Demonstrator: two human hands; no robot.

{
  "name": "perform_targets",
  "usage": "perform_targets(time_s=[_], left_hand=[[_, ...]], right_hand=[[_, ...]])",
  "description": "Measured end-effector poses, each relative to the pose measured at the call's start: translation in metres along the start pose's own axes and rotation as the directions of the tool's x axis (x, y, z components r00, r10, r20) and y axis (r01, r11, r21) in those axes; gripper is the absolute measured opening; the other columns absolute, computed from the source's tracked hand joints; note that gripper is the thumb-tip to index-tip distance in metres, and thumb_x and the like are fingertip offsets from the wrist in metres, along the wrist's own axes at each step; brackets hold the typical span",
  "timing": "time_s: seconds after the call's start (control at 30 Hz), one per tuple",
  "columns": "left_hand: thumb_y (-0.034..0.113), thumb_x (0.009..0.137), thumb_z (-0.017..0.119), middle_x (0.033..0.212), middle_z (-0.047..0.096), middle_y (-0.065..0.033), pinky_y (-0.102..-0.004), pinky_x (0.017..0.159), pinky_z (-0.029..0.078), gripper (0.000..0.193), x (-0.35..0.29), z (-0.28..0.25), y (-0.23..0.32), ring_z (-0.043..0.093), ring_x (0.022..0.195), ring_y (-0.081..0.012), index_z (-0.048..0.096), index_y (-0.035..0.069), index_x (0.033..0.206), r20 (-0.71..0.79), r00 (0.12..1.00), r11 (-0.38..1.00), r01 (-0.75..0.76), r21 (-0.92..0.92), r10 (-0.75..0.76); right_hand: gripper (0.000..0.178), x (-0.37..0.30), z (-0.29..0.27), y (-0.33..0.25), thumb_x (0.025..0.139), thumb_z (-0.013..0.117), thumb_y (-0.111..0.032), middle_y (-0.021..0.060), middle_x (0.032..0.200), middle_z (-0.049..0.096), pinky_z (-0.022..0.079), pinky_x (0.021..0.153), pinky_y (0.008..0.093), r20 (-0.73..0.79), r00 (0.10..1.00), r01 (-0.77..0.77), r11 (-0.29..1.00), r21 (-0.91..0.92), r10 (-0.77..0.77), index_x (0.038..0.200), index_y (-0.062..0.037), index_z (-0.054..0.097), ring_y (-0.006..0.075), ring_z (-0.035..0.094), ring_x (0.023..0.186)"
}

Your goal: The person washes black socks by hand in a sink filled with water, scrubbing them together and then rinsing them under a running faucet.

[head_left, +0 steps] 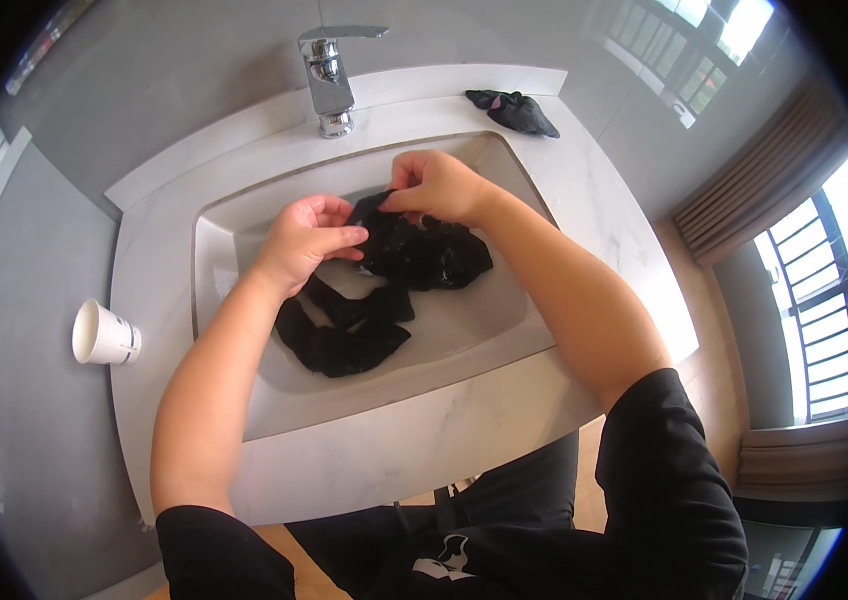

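Wet black socks lie in the rectangular sink. My right hand pinches the upper edge of one black sock, lifting part of it above the basin. Close on its left, my left hand has thumb and fingertips at the same sock's side, gripping its edge. More dark wet fabric is bunched below my right hand and glistens. Another black sock lies curled on the sink's bottom, nearer to me. The fabric overlaps, so I cannot tell where each piece ends.
A chrome faucet stands behind the basin, its lever pointing right. On the white counter's back right corner lies a crumpled dark sock. A white paper cup is at the left edge. A brown curtain hangs by a barred window at right.
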State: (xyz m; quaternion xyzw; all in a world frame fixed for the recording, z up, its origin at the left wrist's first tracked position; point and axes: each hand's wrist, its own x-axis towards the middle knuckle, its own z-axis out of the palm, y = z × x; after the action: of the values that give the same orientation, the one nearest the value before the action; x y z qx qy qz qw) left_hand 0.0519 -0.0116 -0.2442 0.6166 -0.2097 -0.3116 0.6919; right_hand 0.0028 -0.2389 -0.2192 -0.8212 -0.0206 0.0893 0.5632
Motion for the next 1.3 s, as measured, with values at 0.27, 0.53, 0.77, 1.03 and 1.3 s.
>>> perform_targets(time_s=[0.27,0.53,0.77,1.03,1.3], left_hand=[[0.015,0.08,0.058,0.066,0.053,-0.004,-0.0315,0.044,0.047,0.015,0.002,0.002,-0.007,0.052,0.057,-0.0144,0.059,0.0,0.078,-0.352,0.936,0.932,0.104,0.347,0.027],[0.021,0.084,0.055,0.058,0.046,-0.0013,-0.0294,0.042,0.038,0.02,-0.003,0.013,0.003,0.045,0.049,-0.0122,0.057,0.003,0.075,-0.379,0.924,0.984,0.022,0.175,0.047],[0.01,0.085,0.055,0.06,0.047,0.0016,-0.0251,0.052,0.035,0.015,-0.018,0.041,0.006,0.04,0.056,-0.0054,0.052,0.0,0.073,-0.215,0.89,0.866,-0.293,0.406,0.403],[0.015,0.081,0.057,0.066,0.058,-0.0177,-0.0379,0.06,0.045,0.018,-0.018,0.041,0.007,0.057,0.061,-0.0289,0.055,-0.003,0.078,-0.152,0.935,0.716,-0.135,0.684,0.321],[0.018,0.084,0.056,0.078,0.063,-0.0235,-0.0465,0.066,0.047,0.019,-0.027,0.051,0.02,0.059,0.075,-0.0432,0.059,-0.001,0.083,-0.16,0.898,0.616,-0.143,0.775,0.41]], right_hand=[[0.021,-0.008,0.035,-0.005,0.082,0.058,-0.003,0.0104,0.093,0.066,0.051,0.072,0.0402,0.129,0.844,0.481,0.63,-0.609,-0.52,0.1,-0.0133,0.062,0.034,0.062,0.083],[0.025,-0.02,0.055,-0.034,0.085,0.052,-0.01,0.0116,0.095,0.068,0.053,0.075,0.0426,0.107,0.985,0.16,0.492,-0.856,-0.134,0.104,-0.0174,0.066,0.0322,0.066,0.09],[0.014,-0.003,0.056,-0.017,0.082,0.053,-0.009,0.0171,0.084,0.067,0.05,0.067,0.0434,0.204,0.979,0.14,0.654,-0.744,0.022,0.087,-0.0047,0.066,0.034,0.065,0.079],[0.018,-0.011,0.036,-0.038,0.083,0.051,-0.007,0.004,0.059,0.045,0.025,0.039,0.0271,0.089,0.896,-0.445,0.882,0.158,0.436,0.066,-0.0049,0.048,0.012,0.033,0.043],[0.009,-0.011,0.046,-0.051,0.088,0.046,0.003,0.0098,0.075,0.054,0.043,0.047,0.0296,-0.051,0.879,-0.28,0.601,0.749,0.474,0.082,-0.0012,0.052,0.0161,0.049,0.057]])
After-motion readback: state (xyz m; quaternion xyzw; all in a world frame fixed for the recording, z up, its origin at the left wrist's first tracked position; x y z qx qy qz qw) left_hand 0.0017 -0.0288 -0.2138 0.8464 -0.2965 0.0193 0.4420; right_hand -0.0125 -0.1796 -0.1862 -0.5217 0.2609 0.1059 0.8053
